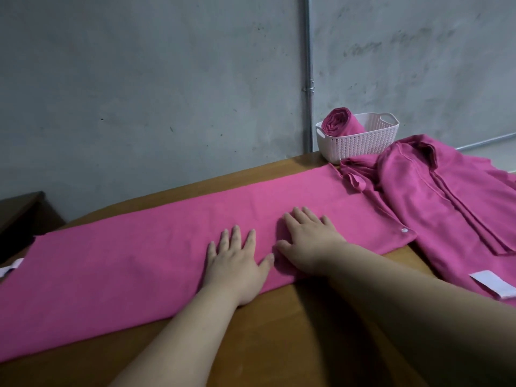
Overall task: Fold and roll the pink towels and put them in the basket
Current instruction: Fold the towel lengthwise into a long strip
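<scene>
- Pink towel [139, 263]: folded into a long strip on the table [279, 344], lying under both your palms. The long run goes out past your left hand, the short end sits just past your right.
- Left hand [237, 258] and right hand [307, 241]: both flat with fingers spread, side by side, thumbs almost touching. They press the strip and grip nothing.
- Flat palms can drag the top layer over the lower one. The fold edges then go out of line and the roll comes out ragged.
- The short end beyond your right hand touches the loose towel pile [446, 205]. If you roll from there, you likely snag that cloth.
- A skewed first turn makes the roll cone and telescope.
- The strip's far end past your left hand is out of view, so I can't tell if it hangs off. If it does, its weight pulls the strip crooked.
- The basket [363, 143] sits up beyond your right hand, and a rolled towel [340, 121] already fills one side. A loose roll may not fit.
</scene>
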A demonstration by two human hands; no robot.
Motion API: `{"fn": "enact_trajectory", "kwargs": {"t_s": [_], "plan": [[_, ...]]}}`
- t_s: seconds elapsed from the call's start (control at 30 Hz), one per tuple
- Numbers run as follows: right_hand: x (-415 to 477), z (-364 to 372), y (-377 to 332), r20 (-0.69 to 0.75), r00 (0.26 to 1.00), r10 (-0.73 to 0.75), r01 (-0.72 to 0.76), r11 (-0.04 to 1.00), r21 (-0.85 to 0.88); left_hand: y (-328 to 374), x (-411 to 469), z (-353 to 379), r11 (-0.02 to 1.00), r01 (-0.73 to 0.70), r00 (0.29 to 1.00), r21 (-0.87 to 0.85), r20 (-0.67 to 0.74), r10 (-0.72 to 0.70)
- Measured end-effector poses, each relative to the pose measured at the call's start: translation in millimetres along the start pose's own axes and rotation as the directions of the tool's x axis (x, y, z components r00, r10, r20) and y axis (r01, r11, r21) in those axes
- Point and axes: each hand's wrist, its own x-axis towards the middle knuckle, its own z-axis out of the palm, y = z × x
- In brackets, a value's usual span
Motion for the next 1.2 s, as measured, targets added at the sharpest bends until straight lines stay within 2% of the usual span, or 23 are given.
{"fn": "enact_trajectory", "kwargs": {"t_s": [0.07, 0.17, 0.27, 0.33, 0.43, 0.5, 0.57, 0.7, 0.87, 0.97, 1.1, 1.2], "plan": [[-2, 9, -16, 0.023, 0.997, -0.067, 0.068, 0.997, -0.023, -5, -1, -1, 0.999, -0.028, 1.000, -0.030, 0.006, 0.028], [-4, 12, -13, 0.036, 0.997, -0.073, 0.075, 0.995, -0.060, -33, -3, -2, 0.996, -0.042, 0.999, -0.075, 0.010, 0.043], [-5, 10, -12, 0.064, 0.996, -0.063, 0.068, 0.995, -0.078, -86, -10, -1, 0.991, 0.126, 0.992, -0.053, 0.009, -0.125], [-4, 9, -17, 0.066, 0.997, -0.027, 0.034, 0.994, -0.103, -102, -15, 2, 0.985, 0.166, 0.986, -0.045, 0.021, -0.165], [2, -1, -46, -0.024, 0.999, 0.025, -0.027, 0.993, -0.111, -97, -15, 5, 0.986, 0.155, 0.988, -0.068, -0.005, -0.156], [10, -1, -78, -0.048, 0.998, -0.046, 0.044, 0.998, -0.042, -97, -13, 5, 0.985, 0.150, 0.988, -0.085, -0.023, -0.152], [15, 10, -107, -0.026, 0.993, -0.113, 0.114, 0.993, 0.011, -102, -14, 5, 0.988, 0.123, 0.992, -0.097, -0.031, -0.126], [16, 28, -114, 0.033, 0.995, -0.095, 0.096, 0.995, -0.034, -132, -25, 5, 0.984, 0.092, 0.994, -0.151, -0.042, -0.099], [18, 28, -117, 0.056, 0.997, -0.059, 0.065, 0.993, -0.099, -200, -47, 7, 0.944, 0.317, 0.948, -0.092, 0.014, -0.318], [25, 27, -144, 0.027, 0.999, -0.041, 0.043, 0.993, -0.108, -196, -45, 10, 0.943, 0.322, 0.946, -0.089, -0.003, -0.324], [33, 36, -221, 0.015, 0.974, -0.226, 0.226, 0.974, -0.023, -204, -47, 10, 0.956, 0.258, 0.965, -0.139, -0.022, -0.263], [31, 48, -245, 0.046, 0.971, -0.235, 0.237, 0.971, -0.032, -235, -61, 9, 0.953, 0.228, 0.972, -0.201, -0.012, -0.235]]}}
